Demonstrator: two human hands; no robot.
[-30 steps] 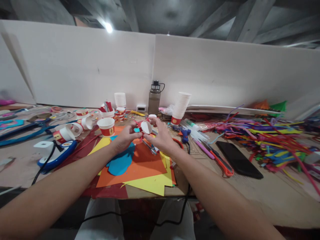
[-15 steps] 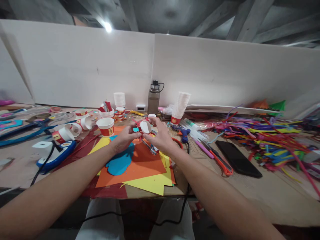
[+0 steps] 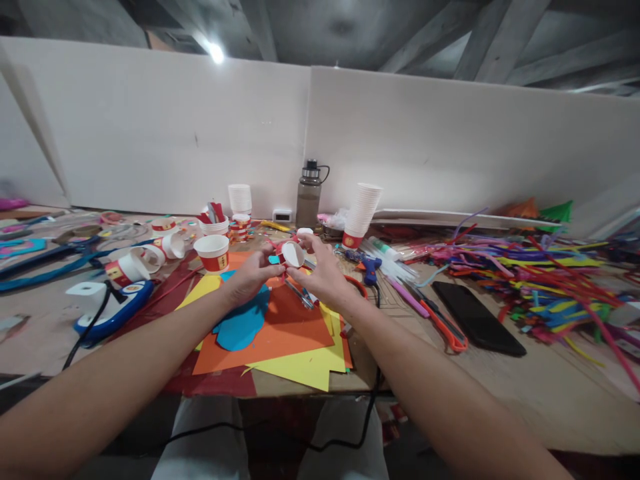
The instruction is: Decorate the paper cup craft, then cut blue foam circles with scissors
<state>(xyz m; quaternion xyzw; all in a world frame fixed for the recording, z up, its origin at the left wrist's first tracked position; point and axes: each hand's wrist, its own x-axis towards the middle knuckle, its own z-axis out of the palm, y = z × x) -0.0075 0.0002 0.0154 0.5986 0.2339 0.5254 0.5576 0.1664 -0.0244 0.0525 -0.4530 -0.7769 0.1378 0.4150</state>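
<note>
A small red-and-white paper-cup piece (image 3: 293, 255) sits in my grip, over the orange paper sheet (image 3: 295, 327).
My left hand (image 3: 250, 275) curls its fingers at one side of it, and my right hand (image 3: 323, 270) bends round the other side, opened only as wide as the piece; the exact fingertip contact I cannot tell. A turquoise scrap (image 3: 274, 260) shows beside the left fingertips. I judge this step as steadying or adjusting the piece; the next move calls for light, even pressure, because such paper probably bends easily.
</note>
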